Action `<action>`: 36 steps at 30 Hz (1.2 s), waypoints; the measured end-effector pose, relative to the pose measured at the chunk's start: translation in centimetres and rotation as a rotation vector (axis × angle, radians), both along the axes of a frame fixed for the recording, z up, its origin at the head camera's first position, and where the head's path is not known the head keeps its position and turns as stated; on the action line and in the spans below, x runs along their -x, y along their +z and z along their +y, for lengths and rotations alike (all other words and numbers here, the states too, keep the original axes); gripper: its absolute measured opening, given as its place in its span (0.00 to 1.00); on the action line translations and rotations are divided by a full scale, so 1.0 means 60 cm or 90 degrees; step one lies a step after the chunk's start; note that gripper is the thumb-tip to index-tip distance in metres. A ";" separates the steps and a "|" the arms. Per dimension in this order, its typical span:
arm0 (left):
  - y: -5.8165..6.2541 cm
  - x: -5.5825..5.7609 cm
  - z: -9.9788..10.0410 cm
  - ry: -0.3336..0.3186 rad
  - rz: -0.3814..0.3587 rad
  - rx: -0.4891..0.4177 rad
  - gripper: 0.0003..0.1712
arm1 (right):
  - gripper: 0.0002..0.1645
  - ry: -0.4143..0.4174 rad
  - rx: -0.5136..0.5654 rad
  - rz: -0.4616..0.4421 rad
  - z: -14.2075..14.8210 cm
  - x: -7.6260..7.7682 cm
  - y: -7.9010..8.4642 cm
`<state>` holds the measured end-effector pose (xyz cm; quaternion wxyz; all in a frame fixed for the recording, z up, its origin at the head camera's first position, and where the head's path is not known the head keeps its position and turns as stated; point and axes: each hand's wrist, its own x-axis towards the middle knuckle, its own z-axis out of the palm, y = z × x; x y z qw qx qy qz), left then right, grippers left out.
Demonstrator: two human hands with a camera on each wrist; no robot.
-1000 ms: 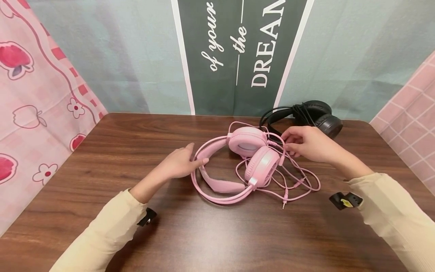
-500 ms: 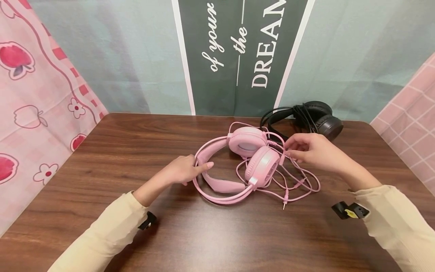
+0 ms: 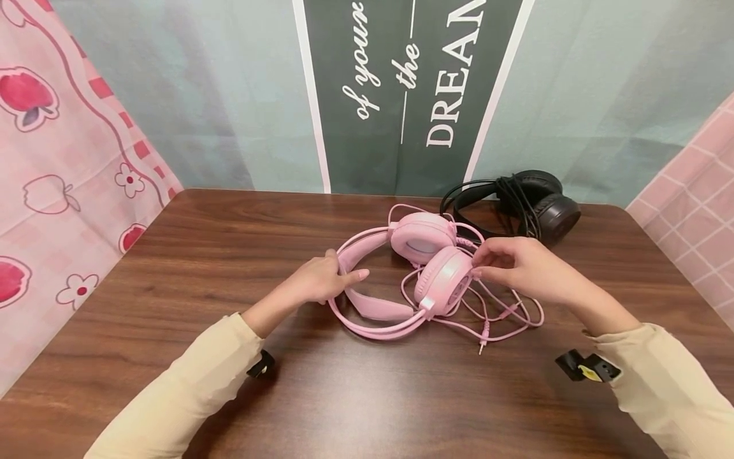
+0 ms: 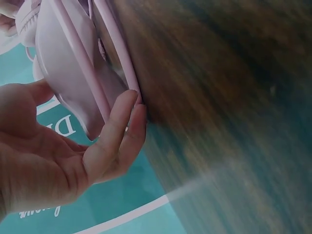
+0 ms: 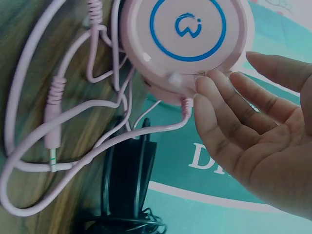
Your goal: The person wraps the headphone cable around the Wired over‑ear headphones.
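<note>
Pink headphones (image 3: pixel 378 310) lie on the wooden table, their padded headband to the left and both ear cups to the right. My left hand (image 3: pixel 318 278) grips the left end of the headband, thumb inside the loop. In the left wrist view, fingertips (image 4: pixel 127 105) bend round the outer band. My right hand (image 3: pixel 524 268) is at the nearer ear cup (image 3: pixel 446 280). Its loosely bent fingertips (image 5: pixel 207 97) touch the cup's rim in the right wrist view, and the thumb stands apart. The pink cable (image 3: pixel 510 335) with its jack plug (image 5: pixel 52 122) lies loosely looped beside the cups.
Black headphones (image 3: pixel 553 213) with a bundled cable lie at the table's back right, just behind the pink ones. A lettered cloth backdrop (image 3: pixel 401 166) meets the table's back edge. Pink patterned cloth (image 3: pixel 80 210) hangs at the left, pink tile-pattern covering (image 3: pixel 694 204) at the right.
My left hand has closed round the headband from a light touch. My right hand has come from the cable by the far cup to the nearer cup. The pink headphones have shifted slightly.
</note>
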<state>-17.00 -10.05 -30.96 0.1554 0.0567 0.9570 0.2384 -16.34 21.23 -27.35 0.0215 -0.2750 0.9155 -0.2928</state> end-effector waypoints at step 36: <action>0.004 0.019 0.005 0.008 -0.024 -0.011 0.26 | 0.06 0.047 0.035 0.007 -0.006 -0.002 0.002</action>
